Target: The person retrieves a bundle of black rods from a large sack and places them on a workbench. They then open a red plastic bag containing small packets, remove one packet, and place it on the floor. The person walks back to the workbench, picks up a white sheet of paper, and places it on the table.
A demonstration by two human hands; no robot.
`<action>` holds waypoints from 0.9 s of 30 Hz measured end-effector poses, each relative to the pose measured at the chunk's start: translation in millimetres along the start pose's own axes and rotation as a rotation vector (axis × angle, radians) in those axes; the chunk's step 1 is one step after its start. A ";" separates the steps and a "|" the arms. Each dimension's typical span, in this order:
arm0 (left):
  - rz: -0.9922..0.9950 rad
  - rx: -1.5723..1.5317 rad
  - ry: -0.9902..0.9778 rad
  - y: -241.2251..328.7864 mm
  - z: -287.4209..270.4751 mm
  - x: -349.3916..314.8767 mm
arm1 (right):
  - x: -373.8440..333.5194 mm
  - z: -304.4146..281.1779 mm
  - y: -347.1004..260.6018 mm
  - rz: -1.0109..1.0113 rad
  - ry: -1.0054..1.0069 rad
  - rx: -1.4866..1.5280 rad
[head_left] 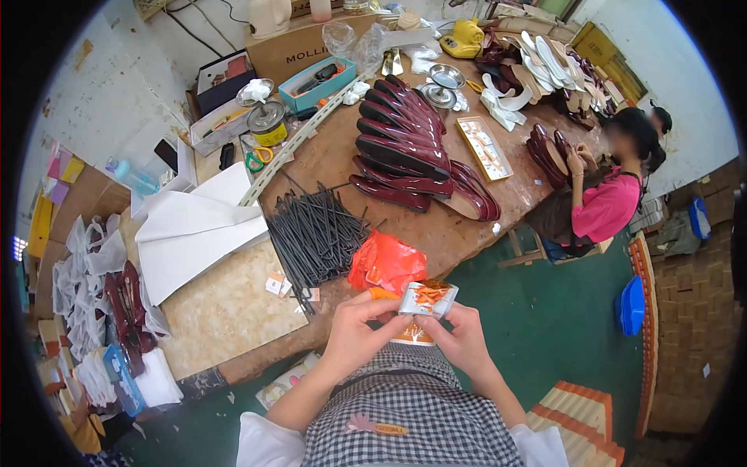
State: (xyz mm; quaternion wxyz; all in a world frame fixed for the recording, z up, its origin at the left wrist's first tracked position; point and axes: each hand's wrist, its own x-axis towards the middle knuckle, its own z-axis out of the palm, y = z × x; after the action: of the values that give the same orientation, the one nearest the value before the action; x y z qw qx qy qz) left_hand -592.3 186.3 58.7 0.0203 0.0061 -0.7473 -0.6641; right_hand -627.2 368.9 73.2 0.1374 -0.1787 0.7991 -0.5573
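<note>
One small glossy packet (426, 300) shows orange pictures on silvery white.

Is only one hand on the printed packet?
No: the left hand and the right hand both pinch the printed packet, one from each side.

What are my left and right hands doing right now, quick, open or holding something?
Left hand: closed, gripping the left side of a small printed packet.
Right hand: closed, gripping the same packet's right side.
</note>
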 end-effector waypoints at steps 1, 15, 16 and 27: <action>-0.006 0.000 0.025 -3.3 -1.3 -1.1 | 2.4 2.0 -2.0 -0.019 -0.010 -0.013; 0.200 0.243 0.181 18.8 -23.6 -10.1 | 19.0 8.6 -27.4 -0.531 0.083 -0.515; 0.234 0.221 0.186 20.1 -24.6 -9.0 | 18.8 9.2 -28.5 -0.561 0.105 -0.537; 0.127 0.120 0.146 18.4 -47.1 -7.8 | 28.5 17.5 -42.3 -0.350 0.036 -0.229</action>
State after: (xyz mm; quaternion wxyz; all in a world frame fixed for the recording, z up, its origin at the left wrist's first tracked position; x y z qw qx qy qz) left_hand -582.3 142.1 82.3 0.1162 0.0083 -0.7811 -0.6134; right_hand -639.8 328.3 106.4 0.0031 -0.3193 0.8164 -0.4812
